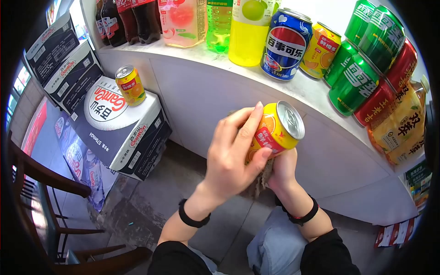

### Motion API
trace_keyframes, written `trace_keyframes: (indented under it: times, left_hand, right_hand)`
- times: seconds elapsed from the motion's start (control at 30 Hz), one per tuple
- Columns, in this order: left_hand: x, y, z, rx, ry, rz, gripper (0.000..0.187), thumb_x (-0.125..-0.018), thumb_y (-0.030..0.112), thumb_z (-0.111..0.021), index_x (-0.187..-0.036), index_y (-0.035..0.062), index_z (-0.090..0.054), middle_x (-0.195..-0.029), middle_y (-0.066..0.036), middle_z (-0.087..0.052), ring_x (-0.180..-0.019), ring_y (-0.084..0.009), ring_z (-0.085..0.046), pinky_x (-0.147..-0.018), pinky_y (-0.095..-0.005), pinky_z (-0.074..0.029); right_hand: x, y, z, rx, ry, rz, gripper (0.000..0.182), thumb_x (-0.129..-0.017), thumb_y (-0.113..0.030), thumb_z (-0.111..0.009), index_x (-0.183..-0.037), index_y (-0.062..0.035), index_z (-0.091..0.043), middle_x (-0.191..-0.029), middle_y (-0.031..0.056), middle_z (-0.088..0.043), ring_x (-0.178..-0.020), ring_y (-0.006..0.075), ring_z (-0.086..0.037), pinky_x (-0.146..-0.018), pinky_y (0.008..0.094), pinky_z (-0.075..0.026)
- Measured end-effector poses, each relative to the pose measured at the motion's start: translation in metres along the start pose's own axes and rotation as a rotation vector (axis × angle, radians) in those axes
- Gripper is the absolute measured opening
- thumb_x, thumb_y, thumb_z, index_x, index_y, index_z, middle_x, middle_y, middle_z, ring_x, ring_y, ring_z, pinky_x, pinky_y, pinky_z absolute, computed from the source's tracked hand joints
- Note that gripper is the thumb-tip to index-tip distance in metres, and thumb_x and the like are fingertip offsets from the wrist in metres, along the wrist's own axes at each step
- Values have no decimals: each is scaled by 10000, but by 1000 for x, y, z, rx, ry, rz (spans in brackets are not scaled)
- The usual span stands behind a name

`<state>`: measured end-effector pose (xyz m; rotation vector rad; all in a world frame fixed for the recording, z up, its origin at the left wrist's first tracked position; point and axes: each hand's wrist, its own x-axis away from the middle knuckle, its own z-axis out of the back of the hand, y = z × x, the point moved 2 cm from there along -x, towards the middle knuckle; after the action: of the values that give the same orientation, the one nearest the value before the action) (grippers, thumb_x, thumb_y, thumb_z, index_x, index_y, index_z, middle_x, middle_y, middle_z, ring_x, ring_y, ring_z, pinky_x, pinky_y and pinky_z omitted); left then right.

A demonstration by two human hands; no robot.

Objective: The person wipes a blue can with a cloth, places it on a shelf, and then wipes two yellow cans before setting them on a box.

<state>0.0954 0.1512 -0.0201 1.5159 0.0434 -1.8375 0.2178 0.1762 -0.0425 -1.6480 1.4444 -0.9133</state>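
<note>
In the head view, the left hand (229, 153) clasps a yellow 鲜橙 drink can (276, 129) beside the white counter (192, 87); beneath, the right hand (285, 168) meets a grey cloth (263, 178), its grip hidden. The counter bears a 百事可乐 Pepsi can (286, 46); at left, a Ganten 百岁山 carton (94, 133) reads "570mlx24".

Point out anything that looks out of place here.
One yellow drink can stands alone on a carton, away from the drinks lined up on the counter. A small bluish scrap also lies on the floor, like litter.

Near the centre of the frame we see a yellow can (275, 128) printed with orange fruit and red; at upper right, green cans (355, 85) with white lettering; at left, a navy-and-white box (114, 128).
</note>
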Motion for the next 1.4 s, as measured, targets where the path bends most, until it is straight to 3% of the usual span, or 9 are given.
trace_keyframes:
  times: [0.1,0.4,0.5,0.53,0.57,0.73,1.1,1.27,1.4]
  left_hand:
    - [7,12,-17,-15,105,-22,999,-734,471,-718,-1381,-83,-196,-1298,-238,-384,-1147,-353,-464,-974,-396,-375]
    - [13,2,-17,731,142,370,855,-800,359,-701,-1365,-47,-205,-1288,-171,-396,-1186,-258,-438,-989,-350,-364]
    - [15,-3,-18,920,72,465,671,-902,367,-570,-1348,-14,-245,-1268,-124,-434,-1174,-192,-446,-983,-316,-371]
    - [15,-3,-17,930,93,552,623,-914,428,-512,-1320,-5,-320,-1238,-108,-474,-1140,-190,-478,-959,-318,-394]
    - [15,-3,-16,940,116,639,608,-927,488,-455,-1291,4,-396,-1207,-93,-514,-1107,-188,-510,-934,-319,-417]
    - [4,-12,2,1275,272,813,806,-884,688,-194,-1304,34,-406,-1233,-124,-519,-1041,-242,-552,-889,-369,-466]
    - [10,-7,0,1387,425,646,899,-827,756,-237,-1372,45,-313,-1336,-130,-428,-1140,-235,-499,-943,-383,-441]
    - [34,-14,-10,946,301,512,980,-787,757,-382,-1418,30,-204,-1438,-112,-307,-1341,-237,-280,-1100,-385,-226]
    - [24,-4,-15,766,514,259,1019,-610,499,-816,-1304,-34,-294,-1273,-196,-464,-1188,-305,-466,-1015,-405,-363]
  right_hand:
    - [1,1,6,202,-68,259,411,-993,-317,-316,-1232,-21,-470,-1215,95,-528,-1106,171,-523,-939,317,-421]
    - [16,-15,-2,149,-335,820,670,-964,-478,-219,-1406,26,-223,-1424,164,-309,-1312,258,-320,-1090,374,-231]
    - [7,-25,6,698,-518,1103,570,-956,-363,-269,-1233,83,-489,-1196,252,-531,-1208,323,-453,-1055,404,-277]
    - [26,-39,-10,747,-547,969,557,-967,-380,-254,-1178,47,-542,-1234,219,-527,-1226,340,-435,-1048,406,-292]
    - [20,-43,-18,814,-555,1165,420,-877,-266,-392,-1052,8,-658,-923,193,-653,-1077,352,-549,-940,466,-382]
    - [20,-23,-16,799,-625,1234,355,-723,-117,-502,-1014,-35,-687,-1015,172,-643,-1072,354,-558,-915,492,-418]
    - [26,-33,-26,887,-739,1209,487,-668,-62,-585,-1150,5,-603,-1054,165,-633,-1115,383,-537,-965,507,-393]
    - [24,-37,-22,782,-690,1038,494,-834,-105,-496,-1286,84,-434,-1253,264,-490,-1186,424,-467,-1008,443,-356]
    - [17,-28,-18,635,-589,860,543,-958,-296,-353,-1343,87,-342,-1320,255,-437,-1211,352,-465,-1009,370,-346]
